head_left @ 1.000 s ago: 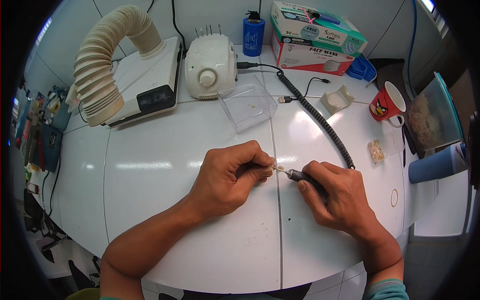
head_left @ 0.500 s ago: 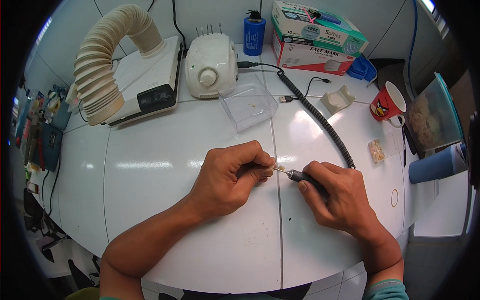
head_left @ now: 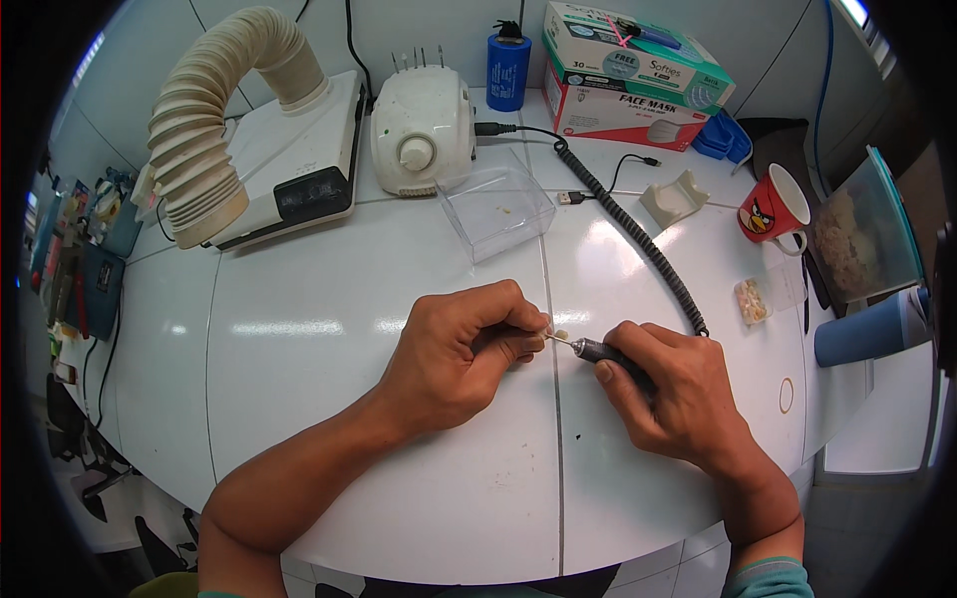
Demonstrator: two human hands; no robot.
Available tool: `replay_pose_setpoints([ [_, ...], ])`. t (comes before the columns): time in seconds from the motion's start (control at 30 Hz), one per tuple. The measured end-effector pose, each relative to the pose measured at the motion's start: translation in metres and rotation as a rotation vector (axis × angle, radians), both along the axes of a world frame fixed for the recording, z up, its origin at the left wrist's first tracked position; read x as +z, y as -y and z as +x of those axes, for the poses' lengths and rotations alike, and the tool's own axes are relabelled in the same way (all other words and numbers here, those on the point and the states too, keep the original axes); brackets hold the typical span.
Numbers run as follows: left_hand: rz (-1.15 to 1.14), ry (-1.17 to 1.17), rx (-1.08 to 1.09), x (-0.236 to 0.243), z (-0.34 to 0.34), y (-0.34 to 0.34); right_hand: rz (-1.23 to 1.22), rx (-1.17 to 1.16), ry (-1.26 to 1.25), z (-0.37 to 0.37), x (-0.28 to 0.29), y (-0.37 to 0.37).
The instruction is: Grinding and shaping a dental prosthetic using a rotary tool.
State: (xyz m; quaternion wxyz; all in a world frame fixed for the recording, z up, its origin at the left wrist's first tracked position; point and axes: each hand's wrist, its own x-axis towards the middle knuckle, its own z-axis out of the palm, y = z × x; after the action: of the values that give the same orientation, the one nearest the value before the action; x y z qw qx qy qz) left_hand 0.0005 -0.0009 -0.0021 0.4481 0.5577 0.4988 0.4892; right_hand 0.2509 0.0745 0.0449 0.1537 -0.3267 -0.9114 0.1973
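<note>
Two bare hands at a white table. The left hand (head_left: 454,354), thumb and fingertips meeting, forms a narrow pinch; one small pale piece (head_left: 561,336) shows just beyond these fingertips, though whether the pinch holds it cannot be told. The right hand (head_left: 678,394) is wrapped about one dark handpiece (head_left: 603,354), whose single thin bit (head_left: 559,340) points at the pinch. Beyond the grip: one clear tray (head_left: 469,239), one white control unit (head_left: 422,130) with one knob (head_left: 415,154), one coiled cord (head_left: 638,234) and, farther off, two stacked boxes (head_left: 618,118) beside one blue cylinder (head_left: 507,75). Right of the grip: one red mug (head_left: 763,214), one case of pale pieces (head_left: 751,301), number uncertain, and one tan ring (head_left: 787,396).
</note>
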Motion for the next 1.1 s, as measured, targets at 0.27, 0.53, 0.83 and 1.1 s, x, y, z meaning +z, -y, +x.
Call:
replay_pose_setpoints([
  [0.27,-0.019,0.021,0.006,0.001,0.0,0.0,-0.005,-0.018,-0.017,0.0,-0.001,0.0],
  [0.53,0.003,0.012,-0.008,-0.001,-0.001,0.0,-0.001,-0.003,-0.017,0.0,0.0,0.0],
  [0.83,-0.029,-0.021,0.003,0.006,0.0,-0.001,-0.063,-0.063,-0.048,0.0,-0.001,-0.001],
  [1.1,-0.01,0.002,0.023,0.005,0.0,-0.001,-0.031,-0.042,-0.034,0.0,-0.002,-0.001],
])
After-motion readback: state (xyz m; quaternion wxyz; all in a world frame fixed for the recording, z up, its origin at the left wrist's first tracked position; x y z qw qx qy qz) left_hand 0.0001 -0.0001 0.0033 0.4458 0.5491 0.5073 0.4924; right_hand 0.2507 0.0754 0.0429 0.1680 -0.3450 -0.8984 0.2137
